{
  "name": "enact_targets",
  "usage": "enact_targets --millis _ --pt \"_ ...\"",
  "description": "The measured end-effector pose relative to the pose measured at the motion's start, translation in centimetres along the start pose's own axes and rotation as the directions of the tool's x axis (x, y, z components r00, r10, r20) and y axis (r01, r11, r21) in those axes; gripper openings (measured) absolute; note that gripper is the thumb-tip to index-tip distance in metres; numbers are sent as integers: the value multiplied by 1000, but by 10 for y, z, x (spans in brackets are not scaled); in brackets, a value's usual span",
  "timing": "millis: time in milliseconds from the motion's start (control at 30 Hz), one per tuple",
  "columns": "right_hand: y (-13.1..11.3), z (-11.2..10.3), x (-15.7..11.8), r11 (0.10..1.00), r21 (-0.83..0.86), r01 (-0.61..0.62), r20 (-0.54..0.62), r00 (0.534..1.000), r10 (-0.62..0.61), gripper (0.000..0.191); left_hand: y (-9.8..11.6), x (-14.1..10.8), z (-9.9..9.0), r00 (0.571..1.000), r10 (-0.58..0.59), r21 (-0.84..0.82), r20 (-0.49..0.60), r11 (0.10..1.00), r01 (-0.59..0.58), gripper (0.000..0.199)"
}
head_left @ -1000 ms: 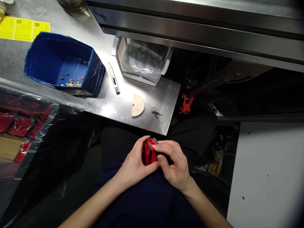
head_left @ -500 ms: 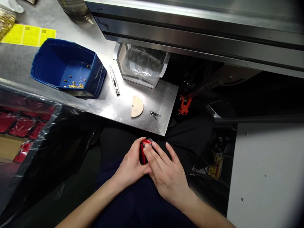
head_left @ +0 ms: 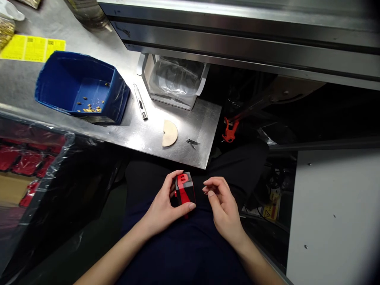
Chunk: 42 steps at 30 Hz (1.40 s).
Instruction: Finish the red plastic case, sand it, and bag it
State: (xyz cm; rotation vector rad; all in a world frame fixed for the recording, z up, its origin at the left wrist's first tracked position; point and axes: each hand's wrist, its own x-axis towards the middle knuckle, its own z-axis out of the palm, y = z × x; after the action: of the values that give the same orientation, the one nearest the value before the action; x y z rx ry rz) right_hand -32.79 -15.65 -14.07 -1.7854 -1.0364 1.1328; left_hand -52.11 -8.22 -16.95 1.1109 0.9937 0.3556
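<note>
My left hand (head_left: 162,206) grips a small red and black plastic housing (head_left: 184,188) over my lap, thumb across its near side and fingers round its left side. The upper face of the housing has a red panel with small openings. A short way to its right, apart from it, my right hand (head_left: 224,206) is curled, with the thumb close to the fingertips. Whatever those fingers may hold is too small or hidden to make out. On the metal table's corner beyond lie a half-round wooden disc (head_left: 170,133), a nail clipper (head_left: 192,142) and a utility knife (head_left: 140,102).
A blue bin (head_left: 80,87) with several small brass pieces stands on the metal table (head_left: 142,136). Behind the knife sits a white bin (head_left: 172,101) holding clear plastic bags. Red parts (head_left: 26,162) in plastic lie at left. An orange clamp-like tool (head_left: 230,130) hangs past the table's corner.
My right hand has come off the housing and moved to the right, its fingers curling in. My left hand still grips the housing, which now shows more fully.
</note>
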Motion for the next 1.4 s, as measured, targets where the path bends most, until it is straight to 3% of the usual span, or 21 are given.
enact_targets --millis 67,133,233,400,567,900,1000,1067,1133,1233,1400 --pt "-1 -2 3 1000 -15 20 172 985 -17 21 -2 3 -1 1000 -16 -49 12 999 16 79" --pt "-4 -2 6 998 -45 45 358 933 -26 21 -2 7 0 999 -41 -68 -13 997 40 70" --pt "-4 3 11 993 -94 70 480 877 -17 17 0 16 2 989 -103 -71 -104 993 96 50" --pt "2 14 18 988 -147 55 452 892 18 32 -4 31 1 970 -173 -73 -173 984 163 43" --pt "2 16 21 997 -77 -2 481 876 39 15 -18 38 -9 954 -190 -97 -233 980 172 45" --pt "-2 29 30 984 -179 -24 439 893 102 8 -27 41 -13 935 -191 -176 -298 974 143 43" --pt "1 29 28 994 -90 -57 357 930 86 5 -25 37 -15 939 -164 -188 -302 976 110 46" --pt "4 26 27 989 78 -122 313 945 92 7 -20 31 -16 949 -134 -190 -284 978 81 48" --pt "7 20 29 911 326 -253 316 937 147 19 -15 21 -19 960 -91 -172 -266 984 46 47" --pt "10 10 33 693 581 -428 393 892 221 35 -8 9 -23 973 -63 -222 -220 975 13 43" --pt "13 0 44 391 674 -627 574 777 257 32 0 9 -30 978 -166 -570 -129 819 64 41"
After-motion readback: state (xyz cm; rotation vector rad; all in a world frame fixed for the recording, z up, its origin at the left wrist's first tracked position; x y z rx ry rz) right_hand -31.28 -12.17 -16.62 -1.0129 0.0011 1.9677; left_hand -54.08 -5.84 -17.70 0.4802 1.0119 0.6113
